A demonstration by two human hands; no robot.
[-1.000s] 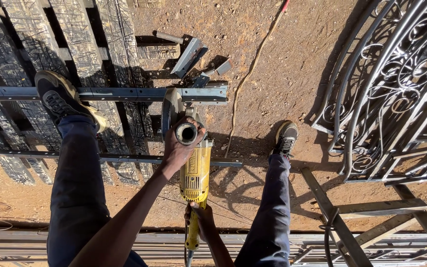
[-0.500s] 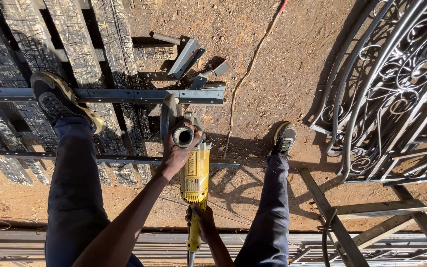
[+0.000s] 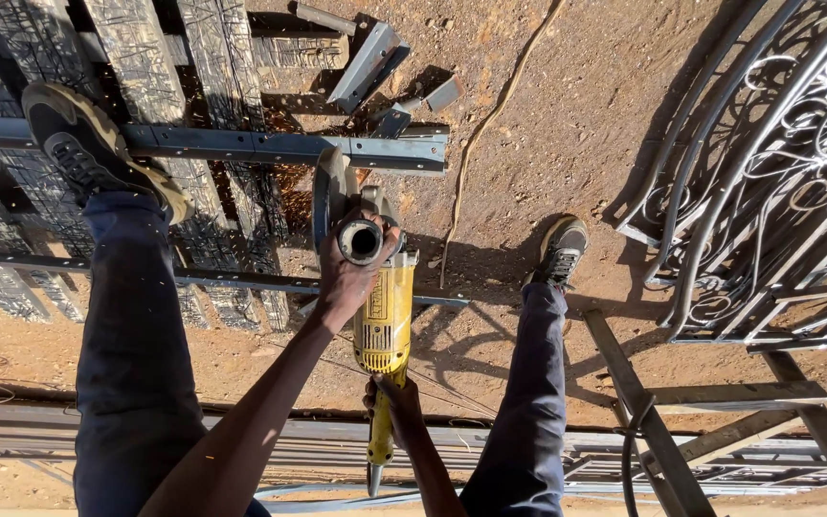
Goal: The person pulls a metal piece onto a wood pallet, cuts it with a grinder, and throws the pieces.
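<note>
The yellow angle grinder hung nose-down over a grey metal bar, its disc meeting the bar's near edge, with small orange sparks scattered to the left of the disc. The bar lay across dark, weathered planks on bare reddish-brown dirt, outdoors in hard sunlight with long shadows. A second, thinner bar ran parallel below it.

The left hand was closed around the round side handle at the grinder's head, so the tool's body ran from just under that hand back toward the person. The right hand was wrapped around the rear grip, below the yellow housing and directly behind the left hand.

The left shoe was planted on the grey bar, well to the left of the disc; the right shoe stood on the dirt to the right. Short metal offcuts lay beyond the bar's end, and a pale cable snaked over the ground beside them. Ornate scrolled ironwork leaned at the right, with plain steel frames below it.

Most of the disc was hidden by its guard and the left hand, so the exact contact point could not be made out. The right hand's fingers were largely covered by the grip, and the ironwork was cut off by the frame edge.
</note>
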